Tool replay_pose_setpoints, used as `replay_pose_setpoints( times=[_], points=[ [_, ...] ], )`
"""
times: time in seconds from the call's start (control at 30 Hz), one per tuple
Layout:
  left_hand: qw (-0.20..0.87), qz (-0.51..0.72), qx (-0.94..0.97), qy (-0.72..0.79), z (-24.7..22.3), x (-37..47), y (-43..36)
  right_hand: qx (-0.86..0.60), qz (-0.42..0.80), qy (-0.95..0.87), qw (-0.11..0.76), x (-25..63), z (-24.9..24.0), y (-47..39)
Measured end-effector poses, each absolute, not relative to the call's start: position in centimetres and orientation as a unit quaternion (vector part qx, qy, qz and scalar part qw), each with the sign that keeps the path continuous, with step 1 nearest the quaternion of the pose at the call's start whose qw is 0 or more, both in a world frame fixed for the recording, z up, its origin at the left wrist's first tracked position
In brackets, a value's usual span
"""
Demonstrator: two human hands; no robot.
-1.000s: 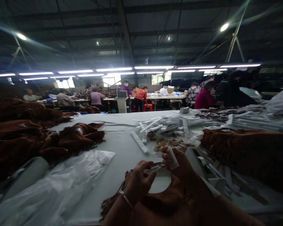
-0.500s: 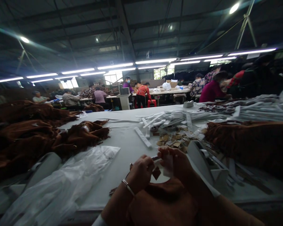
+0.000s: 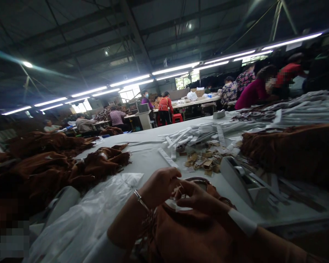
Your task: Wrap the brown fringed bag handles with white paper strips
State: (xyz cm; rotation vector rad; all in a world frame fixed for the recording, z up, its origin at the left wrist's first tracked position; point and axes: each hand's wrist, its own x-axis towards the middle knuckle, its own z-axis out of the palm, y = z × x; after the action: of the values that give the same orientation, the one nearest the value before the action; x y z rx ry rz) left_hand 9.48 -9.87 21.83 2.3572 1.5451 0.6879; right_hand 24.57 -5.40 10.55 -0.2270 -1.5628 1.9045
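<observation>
A brown suede bag (image 3: 189,230) lies on the white table (image 3: 145,160) right in front of me. My left hand (image 3: 159,186), with a silver bangle at the wrist, pinches something small at the bag's top edge. My right hand (image 3: 203,201) rests on the bag beside it, fingers curled around the bag's strap or rim; a white band wraps that wrist. What sits between the fingertips is too small and dark to make out.
A white tape dispenser (image 3: 244,180) stands right of my hands. Brown paper tags (image 3: 205,159) and white strips (image 3: 192,137) litter the table beyond. Brown bags (image 3: 57,164) pile up left and right (image 3: 290,149); clear plastic bags (image 3: 79,219) lie at left. Other people work at far tables.
The view has tilted and both hands have shifted onto the bag's top edge. The small white piece held in my right hand earlier is no longer visible.
</observation>
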Motion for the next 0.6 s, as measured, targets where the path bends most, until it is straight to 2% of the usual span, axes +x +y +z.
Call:
replay_pose_setpoints(
  times=[0.2,0.37,0.5,0.6],
  points=[
    [0.124,0.225,0.810,0.527,21.3,9.1,-10.0,-0.092,0.726,-0.615,0.292,26.1,10.3,-5.3],
    [0.181,0.220,0.830,0.479,20.8,10.0,-9.4,-0.112,0.716,-0.560,0.401,25.5,11.7,-4.2],
    [0.212,0.223,0.823,0.478,20.7,8.9,-9.1,-0.119,0.729,-0.567,0.363,23.3,12.3,-3.8],
    [0.163,0.188,0.818,0.519,20.0,7.0,-9.1,-0.147,0.668,-0.638,0.354,22.0,11.9,-3.5]
  ],
)
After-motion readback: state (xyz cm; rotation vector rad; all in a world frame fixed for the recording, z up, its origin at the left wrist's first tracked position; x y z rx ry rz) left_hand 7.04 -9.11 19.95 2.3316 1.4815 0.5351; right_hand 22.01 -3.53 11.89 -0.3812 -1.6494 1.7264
